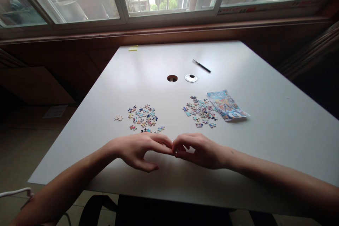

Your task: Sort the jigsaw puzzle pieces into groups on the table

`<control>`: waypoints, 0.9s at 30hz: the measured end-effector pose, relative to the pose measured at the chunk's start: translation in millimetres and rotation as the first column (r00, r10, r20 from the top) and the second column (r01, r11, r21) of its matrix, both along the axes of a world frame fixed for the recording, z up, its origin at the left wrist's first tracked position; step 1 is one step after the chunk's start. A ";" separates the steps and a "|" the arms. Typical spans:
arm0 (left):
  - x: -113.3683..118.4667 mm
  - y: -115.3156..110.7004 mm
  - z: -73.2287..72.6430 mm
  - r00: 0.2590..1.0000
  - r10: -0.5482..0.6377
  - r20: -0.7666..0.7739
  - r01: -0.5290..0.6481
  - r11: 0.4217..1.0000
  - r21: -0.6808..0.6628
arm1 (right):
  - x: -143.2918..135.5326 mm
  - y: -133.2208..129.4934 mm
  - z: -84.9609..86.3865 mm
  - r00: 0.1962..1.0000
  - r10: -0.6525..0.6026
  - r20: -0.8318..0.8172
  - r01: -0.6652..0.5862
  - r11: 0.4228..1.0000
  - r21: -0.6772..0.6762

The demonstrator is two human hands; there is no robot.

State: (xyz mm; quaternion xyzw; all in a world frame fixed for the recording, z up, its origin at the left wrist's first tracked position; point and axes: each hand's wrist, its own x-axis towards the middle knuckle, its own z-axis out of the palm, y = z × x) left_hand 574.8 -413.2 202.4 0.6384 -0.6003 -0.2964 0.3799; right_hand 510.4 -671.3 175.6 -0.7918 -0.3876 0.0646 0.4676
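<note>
Your left hand [143, 148] reaches in flat above the near part of the white tabletop [267, 144], its long fingers straight and close together, the thumb standing apart. Your right hand [202, 151] meets it at the fingertips, fingers bent, thumb drawn toward the index. Whether that thumb and finger pinch a small piece, or only touch your left fingertips, you cannot tell from here; the meeting point is too small and shadowed.

Beyond your hands, small multicoloured cardboard-looking jigsaw pieces lie in two loose groups: the left heap [146, 114] just past your left hand, the right heap [203, 109] farther right. A bare gap separates them, probably to stop the two mixing. A little pale peach cluster [118, 117] sits off to the left, perhaps set aside for its colour. The bright blue printed sheet or packet [227, 105] lies picture-up just beside the right heap, seemingly handy for looking at.

Your left hand hides the near edge of the left heap, so pieces there are cut off. Many pieces overlap too closely to count, their printing too fine to read. Both forearms run out of view.
</note>
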 end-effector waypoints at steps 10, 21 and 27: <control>36.1 29.1 8.9 0.933 0.347 0.099 -0.344 0.938 -0.052 | 34.1 -26.5 -5.3 0.942 -0.213 0.260 0.241 0.967 -0.083; 104.6 135.0 12.0 0.670 0.593 0.447 -0.721 0.664 0.200 | 64.3 -58.4 -18.4 0.851 -0.279 0.445 0.448 0.828 -0.337; 103.5 128.7 9.4 0.775 0.510 0.373 -0.626 0.697 0.349 | 64.5 -59.6 -22.3 0.832 -0.246 0.498 0.450 0.824 -0.344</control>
